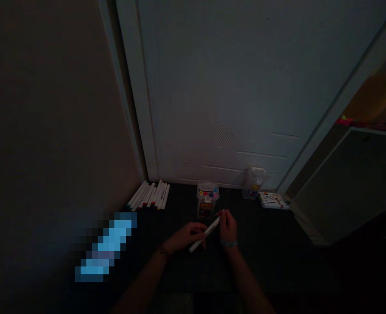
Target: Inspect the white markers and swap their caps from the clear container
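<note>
A white marker pen (205, 235) lies slanted between both hands over the dark floor. My left hand (187, 236) is closed around its lower end. My right hand (228, 225) pinches its upper end with fingers curled; a light blue band circles that wrist. Just beyond the hands stands a clear marker box (207, 199) with coloured caps showing at its top.
A row of white markers (150, 195) lies by the wall at left. A second clear box (254, 182) and a small row of markers (273, 200) sit at right before a white door (232, 87). A blurred blue patch (106, 246) lies at left.
</note>
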A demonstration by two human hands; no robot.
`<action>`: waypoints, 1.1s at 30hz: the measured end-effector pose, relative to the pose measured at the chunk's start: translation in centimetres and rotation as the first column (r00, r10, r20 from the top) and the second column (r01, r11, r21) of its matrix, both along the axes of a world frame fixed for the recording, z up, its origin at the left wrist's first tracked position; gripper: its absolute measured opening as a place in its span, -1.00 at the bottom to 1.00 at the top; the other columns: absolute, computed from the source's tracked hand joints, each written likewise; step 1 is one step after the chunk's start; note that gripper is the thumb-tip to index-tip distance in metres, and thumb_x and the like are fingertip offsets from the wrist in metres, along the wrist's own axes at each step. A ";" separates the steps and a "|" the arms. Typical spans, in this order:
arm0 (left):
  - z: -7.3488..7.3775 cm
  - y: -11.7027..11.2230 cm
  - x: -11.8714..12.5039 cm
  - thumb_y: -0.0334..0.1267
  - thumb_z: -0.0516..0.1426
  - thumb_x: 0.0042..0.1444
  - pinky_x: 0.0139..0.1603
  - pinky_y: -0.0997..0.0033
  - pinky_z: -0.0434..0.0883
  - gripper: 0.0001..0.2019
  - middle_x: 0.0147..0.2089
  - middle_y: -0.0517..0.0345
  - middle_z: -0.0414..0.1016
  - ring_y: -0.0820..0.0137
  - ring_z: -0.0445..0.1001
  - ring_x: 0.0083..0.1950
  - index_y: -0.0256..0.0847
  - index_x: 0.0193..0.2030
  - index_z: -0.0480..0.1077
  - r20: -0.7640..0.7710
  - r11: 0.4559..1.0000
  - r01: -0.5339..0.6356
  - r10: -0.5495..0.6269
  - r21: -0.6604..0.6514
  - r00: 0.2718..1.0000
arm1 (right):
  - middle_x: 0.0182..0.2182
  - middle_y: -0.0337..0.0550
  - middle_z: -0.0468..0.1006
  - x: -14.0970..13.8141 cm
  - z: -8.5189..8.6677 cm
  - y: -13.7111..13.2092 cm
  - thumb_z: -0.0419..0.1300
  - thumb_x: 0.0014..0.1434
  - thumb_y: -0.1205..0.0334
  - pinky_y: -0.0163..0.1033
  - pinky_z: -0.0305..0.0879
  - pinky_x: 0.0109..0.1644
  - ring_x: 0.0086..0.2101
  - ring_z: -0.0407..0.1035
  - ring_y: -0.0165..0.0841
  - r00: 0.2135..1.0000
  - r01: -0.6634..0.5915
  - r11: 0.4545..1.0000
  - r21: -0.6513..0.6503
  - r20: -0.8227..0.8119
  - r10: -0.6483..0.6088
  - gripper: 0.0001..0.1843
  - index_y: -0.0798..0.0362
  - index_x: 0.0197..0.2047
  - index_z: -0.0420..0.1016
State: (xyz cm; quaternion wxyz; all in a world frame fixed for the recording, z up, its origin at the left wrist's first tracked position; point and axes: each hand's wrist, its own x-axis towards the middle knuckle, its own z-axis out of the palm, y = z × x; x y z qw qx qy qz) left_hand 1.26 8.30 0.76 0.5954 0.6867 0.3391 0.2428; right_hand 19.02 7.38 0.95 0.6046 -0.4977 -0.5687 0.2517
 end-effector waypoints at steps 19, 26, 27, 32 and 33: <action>1.5 -0.2 -0.1 -0.19 0.21 -0.04 -0.15 0.35 0.40 -0.76 -0.07 -0.03 0.48 0.35 0.51 -0.21 -0.27 -0.27 0.37 0.391 0.974 -0.155 0.210 -0.167 0.896 | -0.39 -0.16 0.41 -0.3 0.6 -0.8 -0.08 0.22 0.11 -0.26 0.17 -0.22 -0.32 0.31 -0.33 0.976 -0.165 0.982 0.090 0.158 0.150 -0.69 0.04 -0.30 0.43; 1.8 -0.2 0.0 -0.18 0.19 -0.01 -0.06 0.28 0.39 -0.77 0.01 -0.07 0.44 0.32 0.50 -0.15 -0.27 -0.25 0.38 0.451 0.953 -0.260 0.303 -0.156 0.840 | -0.53 -0.27 0.41 -0.7 0.6 -0.8 0.03 0.16 0.08 -0.35 0.15 -0.39 -0.50 0.28 -0.41 0.974 -0.190 0.982 -0.022 0.119 0.191 -0.76 0.05 -0.30 0.42; 1.9 -0.2 0.0 -0.17 0.19 -0.01 -0.07 0.28 0.40 -0.76 0.00 -0.07 0.44 0.32 0.50 -0.15 -0.27 -0.25 0.39 0.450 0.950 -0.272 0.313 -0.155 0.837 | -0.51 -0.27 0.42 -0.7 0.6 -0.8 0.04 0.16 0.08 -0.35 0.15 -0.39 -0.49 0.29 -0.41 0.978 -0.178 0.984 -0.021 0.104 0.180 -0.76 0.05 -0.30 0.41; 1.9 0.4 -0.1 -0.14 0.18 -0.01 -0.10 0.32 0.41 -0.70 -0.08 -0.05 0.50 0.31 0.50 -0.15 -0.29 -0.18 0.42 0.430 0.910 -0.399 0.408 -0.115 0.806 | -0.47 -0.24 0.42 -0.3 0.5 -0.3 0.02 0.17 0.06 -0.36 0.16 -0.39 -0.45 0.27 -0.41 0.997 -0.069 0.997 -0.035 -0.044 0.067 -0.74 0.05 -0.30 0.39; 1.8 0.6 -0.2 -0.13 0.18 -0.01 -0.11 0.33 0.42 -0.68 -0.11 -0.05 0.51 0.31 0.50 -0.16 -0.30 -0.17 0.42 0.421 0.894 -0.434 0.438 -0.111 0.795 | -0.48 -0.25 0.40 -0.2 0.4 -0.2 0.02 0.17 0.05 -0.37 0.15 -0.41 -0.47 0.26 -0.42 0.996 -0.052 0.998 -0.042 -0.075 0.048 -0.74 0.06 -0.30 0.39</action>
